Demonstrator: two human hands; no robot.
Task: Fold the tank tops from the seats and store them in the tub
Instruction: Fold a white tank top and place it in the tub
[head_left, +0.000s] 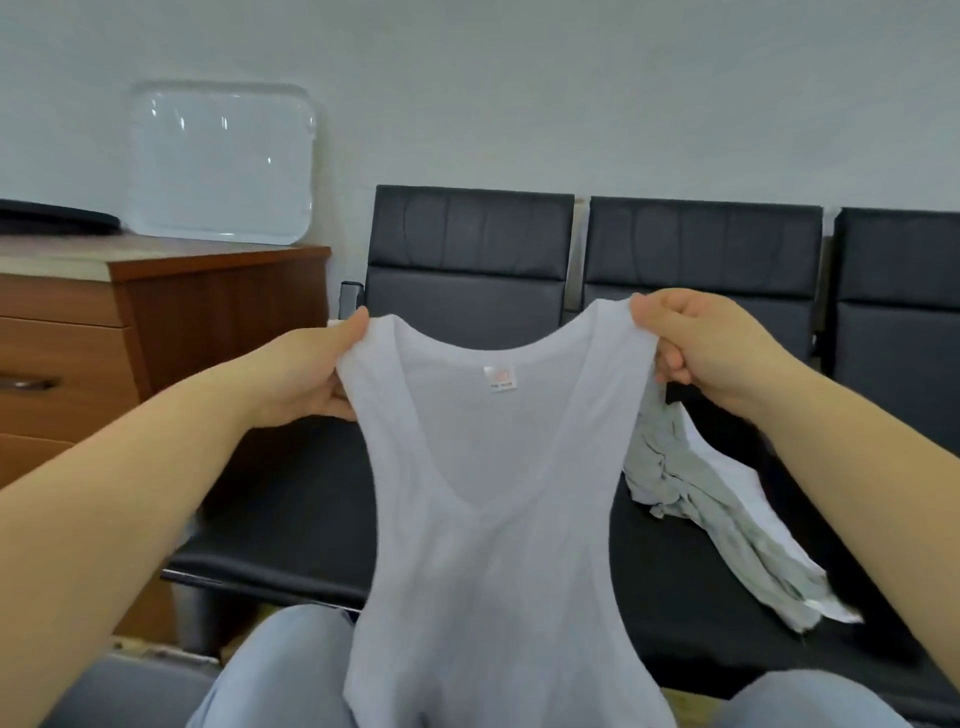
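1. Head view: we find a white tank top (498, 499) held up in the air in front of a row of black seats (467, 270), its lower part hanging down between the person's knees (291, 670).
2. The left hand (306, 374) pinches the left shoulder strap between thumb and curled fingers; the right hand (696, 348) grips the right strap the same way (both closed on the fabric).
3. A small label (500, 378) shows inside the neckline.
4. We note a crumpled grey-green garment (722, 525) lying on the middle seat, with a white piece (737, 473) just beside it, touching.
5. To the left stands a wooden drawer cabinet (156, 322); a clear plastic lid or tray (223, 161) leans against the wall on top of it.
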